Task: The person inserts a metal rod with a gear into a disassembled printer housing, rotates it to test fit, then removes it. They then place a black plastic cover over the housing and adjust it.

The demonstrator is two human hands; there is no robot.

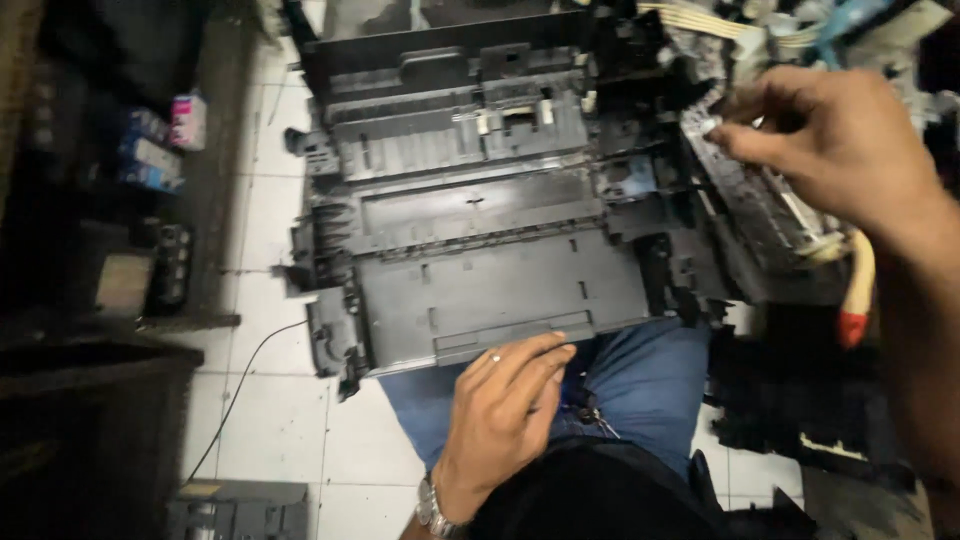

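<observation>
A dark grey printer chassis (480,230) with its covers off lies in front of me, partly on my lap in blue jeans (640,385). My left hand (505,415), with a ring and a wristwatch, rests flat on my thigh at the chassis's near edge, fingers touching its front lip. My right hand (835,140) is raised at the upper right, fingertips pinching a small light part on the printer's side mechanism (760,205). Below that hand a yellow-handled tool with a red end (855,290) pokes out; whether the hand holds it I cannot tell.
White floor tiles (280,420) lie under the chassis, with a thin black cable (245,375) running across them. Small colourful boxes (160,140) sit on a dark shelf at left. Black printer parts (790,400) lie at right, ribbon cables (720,20) at top right.
</observation>
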